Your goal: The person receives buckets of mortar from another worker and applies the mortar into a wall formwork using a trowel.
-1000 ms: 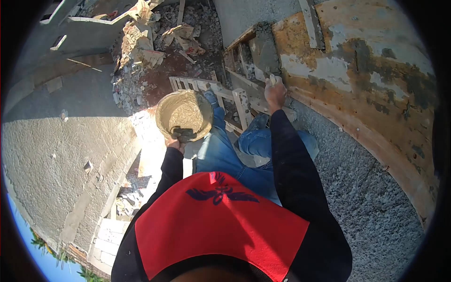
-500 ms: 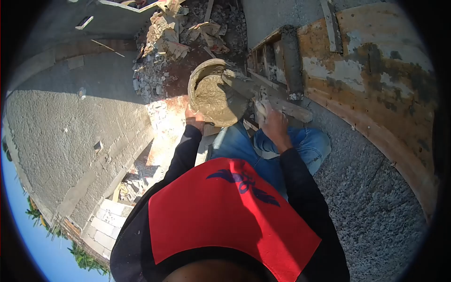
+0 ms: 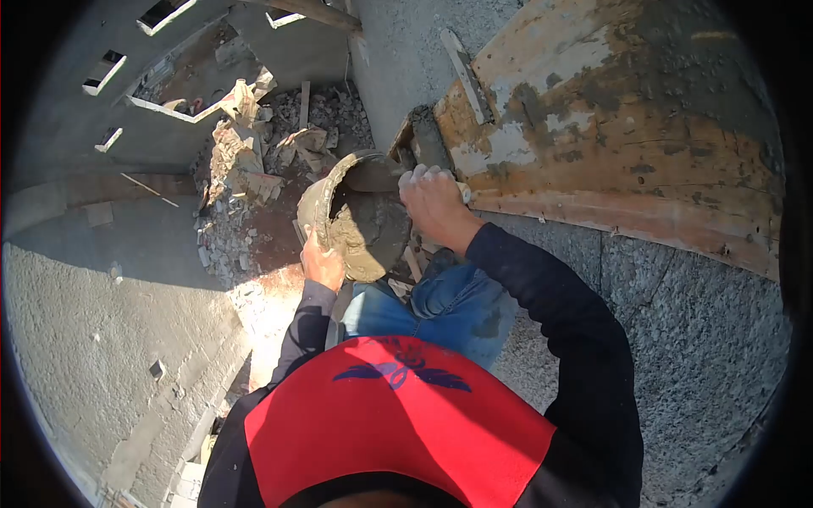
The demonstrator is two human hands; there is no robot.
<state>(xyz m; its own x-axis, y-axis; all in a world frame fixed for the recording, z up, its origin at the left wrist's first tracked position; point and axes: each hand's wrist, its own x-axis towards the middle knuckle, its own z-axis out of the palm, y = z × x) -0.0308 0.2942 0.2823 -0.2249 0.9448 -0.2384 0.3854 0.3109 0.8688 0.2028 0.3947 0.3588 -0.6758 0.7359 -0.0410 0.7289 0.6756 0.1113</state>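
My left hand (image 3: 323, 261) is closed on the near left side of a mortar-caked bucket (image 3: 315, 203), which tilts in front of my knees. Wet grey-brown mortar (image 3: 364, 245) lies inside it, partly in sunlight. Fingers curled, my right hand (image 3: 434, 200) grips the handle of a trowel (image 3: 374, 176) at the bucket's right side. Its blade reaches over the bucket's mouth; shadow hides part of it. A pale handle end sticks out on the right of that hand.
A wide wooden board (image 3: 584, 161) smeared with mortar stands to the right, a wood strip (image 3: 466, 76) against it. Rough plastered wall (image 3: 677, 364) lies below the board. Rubble and torn paper (image 3: 241, 165) cover the ground beyond the bucket. Another rough wall (image 3: 102, 339) is at left.
The view has swung, and the board appears closer. My right hand has risen, and the trowel has turned over the bucket. The bucket is tilted more, with my left hand further up its side.
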